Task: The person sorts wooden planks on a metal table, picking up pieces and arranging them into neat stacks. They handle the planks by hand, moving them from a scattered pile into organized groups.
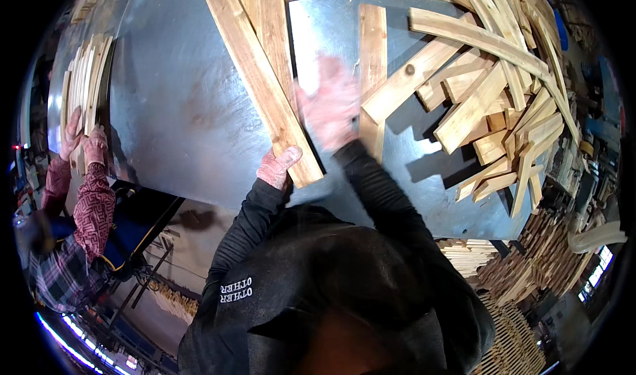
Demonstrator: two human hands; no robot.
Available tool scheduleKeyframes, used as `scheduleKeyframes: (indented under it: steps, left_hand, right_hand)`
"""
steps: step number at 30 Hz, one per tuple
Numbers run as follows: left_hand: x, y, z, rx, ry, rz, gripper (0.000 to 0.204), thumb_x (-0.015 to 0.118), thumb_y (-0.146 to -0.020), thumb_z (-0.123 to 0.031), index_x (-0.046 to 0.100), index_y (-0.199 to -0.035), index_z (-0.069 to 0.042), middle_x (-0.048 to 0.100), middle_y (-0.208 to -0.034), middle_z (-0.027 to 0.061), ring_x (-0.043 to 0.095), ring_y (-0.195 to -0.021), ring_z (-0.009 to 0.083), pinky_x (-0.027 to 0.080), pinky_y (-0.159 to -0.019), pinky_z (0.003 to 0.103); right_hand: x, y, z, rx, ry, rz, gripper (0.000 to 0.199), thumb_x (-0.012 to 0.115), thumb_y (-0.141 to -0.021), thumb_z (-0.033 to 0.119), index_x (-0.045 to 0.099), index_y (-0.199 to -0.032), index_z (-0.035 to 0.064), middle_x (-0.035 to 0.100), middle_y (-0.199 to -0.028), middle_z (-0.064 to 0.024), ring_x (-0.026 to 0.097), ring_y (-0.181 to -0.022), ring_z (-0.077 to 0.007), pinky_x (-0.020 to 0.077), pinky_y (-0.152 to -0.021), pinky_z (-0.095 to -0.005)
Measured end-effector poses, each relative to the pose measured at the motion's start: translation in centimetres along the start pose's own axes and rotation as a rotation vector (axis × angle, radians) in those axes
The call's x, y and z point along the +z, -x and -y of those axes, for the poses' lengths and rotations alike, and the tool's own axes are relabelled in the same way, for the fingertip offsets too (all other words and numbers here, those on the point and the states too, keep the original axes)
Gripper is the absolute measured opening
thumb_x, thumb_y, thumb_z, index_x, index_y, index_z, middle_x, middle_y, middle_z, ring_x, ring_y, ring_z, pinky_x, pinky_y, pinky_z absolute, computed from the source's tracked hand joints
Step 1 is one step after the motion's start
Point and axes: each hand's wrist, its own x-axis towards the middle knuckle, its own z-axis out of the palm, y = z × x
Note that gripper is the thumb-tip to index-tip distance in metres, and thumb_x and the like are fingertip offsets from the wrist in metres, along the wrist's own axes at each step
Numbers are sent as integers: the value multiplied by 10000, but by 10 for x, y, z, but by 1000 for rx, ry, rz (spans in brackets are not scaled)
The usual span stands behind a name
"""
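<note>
My left hand (278, 168) is closed around the near end of a long, flat wooden board (265, 93), with the thumb on top. The board slants away to the far left over the metal table (172, 103). Another wooden board (272, 37) lies beside it, partly covered by it. My right hand (329, 103) is raised to the right of these boards, blurred by motion. Its fingers look stretched out and the thumb apart, with nothing visible in it. Just right of that hand lies a narrow wooden plank (373, 50).
A loose heap of wooden pieces (472, 120), some curved, covers the table's right side. At the left, a co-worker's gloved hands (83, 143) touch a row of upright wooden strips (86, 77). Stacked wood (530, 256) stands beyond the table's near right edge.
</note>
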Motion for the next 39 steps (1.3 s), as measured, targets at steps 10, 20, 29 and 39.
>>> scheduleKeyframes:
  steps: [10,20,29,39]
  left_hand:
    - [-43,40,-43,263,-896,-435,595,814,-767,-310,585,-1228,-14,697,-990,144,669,-904,244,522,-829,373]
    - [-12,44,-52,194,-1223,-585,1052,800,-695,-358,217,-1501,-14,526,-1311,287,554,-1183,409,452,-1011,437]
    - [-19,39,-57,216,-984,-513,900,803,-668,-274,374,-1426,-48,626,-1198,216,634,-1070,357,501,-939,417]
    - [-81,72,-84,364,-1318,-703,940,847,-613,-286,418,-1414,-43,661,-1151,203,672,-1005,325,532,-893,404]
  right_hand:
    - [-14,-76,-49,257,-256,19,834,730,-753,322,318,-1383,-37,649,-1023,-253,653,-989,-357,510,-898,-455]
    - [26,-98,45,0,-635,339,926,710,-786,464,297,-1488,22,387,-1472,-284,360,-1398,-380,270,-1166,-444]
    - [-34,-264,-151,-549,697,78,536,629,-873,192,475,-1385,157,552,-1379,-71,534,-1264,-272,254,-1170,-491]
    - [-14,-273,-113,-867,578,131,430,596,-832,158,567,-1260,144,641,-1138,-133,589,-1143,-285,277,-1153,-501]
